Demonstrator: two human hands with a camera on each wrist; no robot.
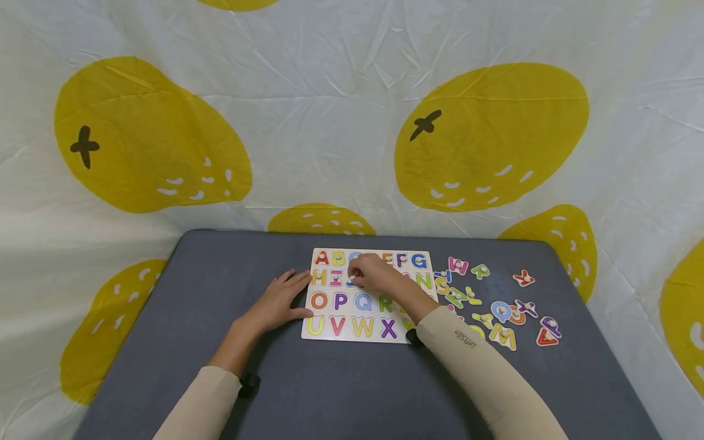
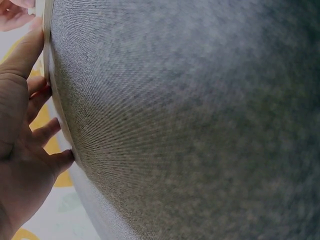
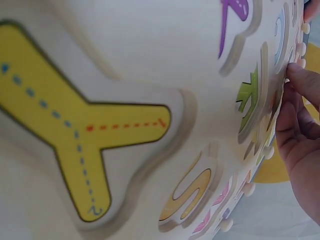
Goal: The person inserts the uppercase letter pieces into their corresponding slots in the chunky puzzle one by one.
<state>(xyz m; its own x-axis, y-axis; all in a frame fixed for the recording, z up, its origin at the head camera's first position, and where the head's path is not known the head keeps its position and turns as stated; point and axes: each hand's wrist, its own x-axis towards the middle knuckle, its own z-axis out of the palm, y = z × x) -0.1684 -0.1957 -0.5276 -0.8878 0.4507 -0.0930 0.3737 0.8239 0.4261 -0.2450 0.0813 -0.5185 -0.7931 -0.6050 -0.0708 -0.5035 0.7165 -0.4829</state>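
Note:
A wooden alphabet puzzle board (image 1: 352,318) lies on the table, with recessed letters in rows. My left hand (image 1: 282,302) rests at its left edge, fingers spread and thumb touching the lower edge; in the left wrist view the thumb (image 2: 25,55) lies against the board's side. With thumb and fingertips, my right hand (image 1: 374,273) pinches a blue letter J piece (image 1: 350,283) at its slot in the second row; the fingers hide most of it. Knobbed pieces such as A (image 1: 321,258) and H (image 1: 318,278) sit in the upper rows. The Y recess (image 3: 90,120) fills the right wrist view's left side.
Several loose knobbed letter pieces lie right of the board, among them a pink W (image 1: 458,265), a yellow M (image 1: 503,336), a red V (image 1: 547,337) and a blue Q (image 1: 500,311). Behind the dark grey table (image 1: 247,250) hangs a white curtain (image 1: 324,134) with yellow fruit shapes.

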